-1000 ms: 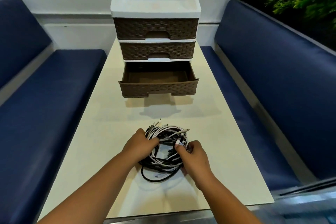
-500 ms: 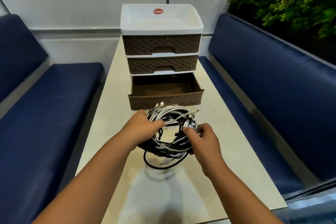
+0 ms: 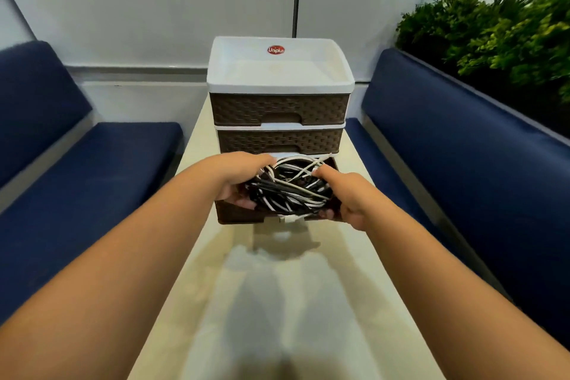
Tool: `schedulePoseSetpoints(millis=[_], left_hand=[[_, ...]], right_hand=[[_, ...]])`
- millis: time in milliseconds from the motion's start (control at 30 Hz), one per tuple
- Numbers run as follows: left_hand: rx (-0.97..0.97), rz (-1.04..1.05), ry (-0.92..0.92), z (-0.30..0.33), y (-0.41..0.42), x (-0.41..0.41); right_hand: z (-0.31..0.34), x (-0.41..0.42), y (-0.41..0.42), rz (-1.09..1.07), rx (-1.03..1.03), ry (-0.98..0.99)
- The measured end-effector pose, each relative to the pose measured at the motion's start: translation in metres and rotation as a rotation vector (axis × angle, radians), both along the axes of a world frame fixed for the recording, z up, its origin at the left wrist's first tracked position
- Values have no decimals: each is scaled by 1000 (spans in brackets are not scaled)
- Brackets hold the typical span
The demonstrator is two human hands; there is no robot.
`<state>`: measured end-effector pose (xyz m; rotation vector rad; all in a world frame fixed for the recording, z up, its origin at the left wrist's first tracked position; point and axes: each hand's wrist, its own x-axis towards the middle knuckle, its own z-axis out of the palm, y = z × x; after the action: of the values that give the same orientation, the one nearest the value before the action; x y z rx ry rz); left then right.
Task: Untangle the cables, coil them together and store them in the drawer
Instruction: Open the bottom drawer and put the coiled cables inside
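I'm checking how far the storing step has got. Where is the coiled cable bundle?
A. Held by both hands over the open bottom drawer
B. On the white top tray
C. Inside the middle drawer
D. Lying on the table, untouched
A: the left hand and right hand grip the cable bundle at the open bottom drawer.

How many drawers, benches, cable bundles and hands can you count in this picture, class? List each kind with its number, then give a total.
Drawers: 3 (top, middle, open bottom drawer)
Blue benches: 2 (one, other)
Cable bundle: 1
Hands: 2 (left hand, right hand)
Total: 8
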<state>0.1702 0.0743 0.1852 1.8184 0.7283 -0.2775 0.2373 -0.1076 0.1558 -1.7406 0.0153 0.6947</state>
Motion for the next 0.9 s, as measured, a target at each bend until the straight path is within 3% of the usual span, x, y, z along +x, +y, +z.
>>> schedulePoseSetpoints(millis=[300,600,900], left_hand=[[-161,73,293,-29,25,56],[-143,110,304,-49,39,82],[-114,195,156,-58,39,80]], right_hand=[[2,79,21,293,-311,158],[-15,108,40,326,-362,245],[-36,104,56,244,-225,201]])
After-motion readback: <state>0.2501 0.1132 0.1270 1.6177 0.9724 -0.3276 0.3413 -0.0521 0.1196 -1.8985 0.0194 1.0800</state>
